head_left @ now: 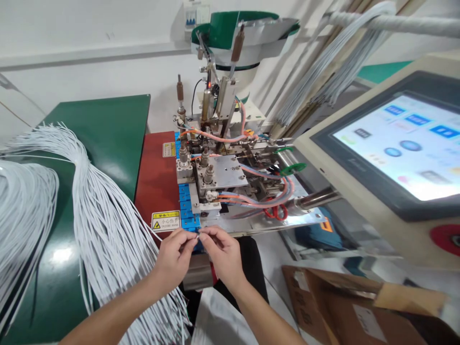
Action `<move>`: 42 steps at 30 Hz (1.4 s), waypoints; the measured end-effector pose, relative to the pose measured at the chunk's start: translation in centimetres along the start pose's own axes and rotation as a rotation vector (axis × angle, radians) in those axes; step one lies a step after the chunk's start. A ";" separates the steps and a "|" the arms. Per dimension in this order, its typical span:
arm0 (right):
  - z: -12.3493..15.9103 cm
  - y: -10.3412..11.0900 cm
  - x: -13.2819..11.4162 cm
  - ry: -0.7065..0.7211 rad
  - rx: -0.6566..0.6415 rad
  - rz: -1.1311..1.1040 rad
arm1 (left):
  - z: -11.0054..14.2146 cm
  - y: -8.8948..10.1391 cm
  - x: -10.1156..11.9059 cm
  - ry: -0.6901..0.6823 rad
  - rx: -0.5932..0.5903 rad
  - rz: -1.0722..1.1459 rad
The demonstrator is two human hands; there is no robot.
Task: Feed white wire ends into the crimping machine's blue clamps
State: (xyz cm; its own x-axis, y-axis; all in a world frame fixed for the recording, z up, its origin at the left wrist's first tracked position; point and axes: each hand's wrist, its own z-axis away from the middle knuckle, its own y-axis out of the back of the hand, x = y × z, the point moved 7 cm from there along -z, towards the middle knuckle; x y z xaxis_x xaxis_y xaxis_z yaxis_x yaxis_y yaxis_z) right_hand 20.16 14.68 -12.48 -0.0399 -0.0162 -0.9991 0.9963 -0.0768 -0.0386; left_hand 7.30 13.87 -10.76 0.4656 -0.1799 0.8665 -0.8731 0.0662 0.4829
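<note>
A workshop, apparently — metal machine (230, 171), bundled white cables (108, 211), touchscreen (402, 139).

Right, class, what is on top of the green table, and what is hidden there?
Two white cable bundles, the looped one and the spread one, lie on the green table. They cover the tabletop beneath.

Two hands (225, 254); two cable bundles (104, 211) on table (111, 124); two warning labels (166, 221); two green discs (293, 168); one screen (404, 143).

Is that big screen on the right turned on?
Yes, it's on: the screen glows bright white, with blue buttons and round shapes showing on it.
</note>
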 end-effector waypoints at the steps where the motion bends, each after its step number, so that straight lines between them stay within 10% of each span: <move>1: -0.1 0.0 -0.1 -0.002 -0.014 0.002 | 0.0 -0.1 -0.1 -0.006 -0.005 -0.003; 9: 0.4 -0.3 0.0 0.007 0.045 0.091 | 0.3 -0.1 -0.3 0.009 0.048 -0.018; 14: 0.7 -0.5 -1.6 0.269 0.051 0.292 | 0.3 0.0 -0.4 0.011 0.048 -0.043; 27: -0.8 -1.3 -4.2 0.399 -0.513 0.650 | -0.4 -0.6 0.4 0.002 -0.212 -0.092; 34: -0.4 -0.4 -0.6 0.083 -0.118 0.235 | 0.0 0.3 -0.5 0.090 -0.010 -0.029; 42: -0.3 0.4 0.6 -0.056 -0.093 0.114 | 0.0 0.1 -1.0 0.101 -0.012 -0.018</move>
State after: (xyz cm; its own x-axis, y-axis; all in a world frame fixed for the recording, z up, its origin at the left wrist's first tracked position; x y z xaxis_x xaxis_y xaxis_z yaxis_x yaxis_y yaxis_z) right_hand 20.51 14.89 -13.13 0.0723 -0.0755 -0.9945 0.9973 0.0215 0.0709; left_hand 6.72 14.03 -11.56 0.4936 -0.0816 0.8659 -0.8632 0.0755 0.4992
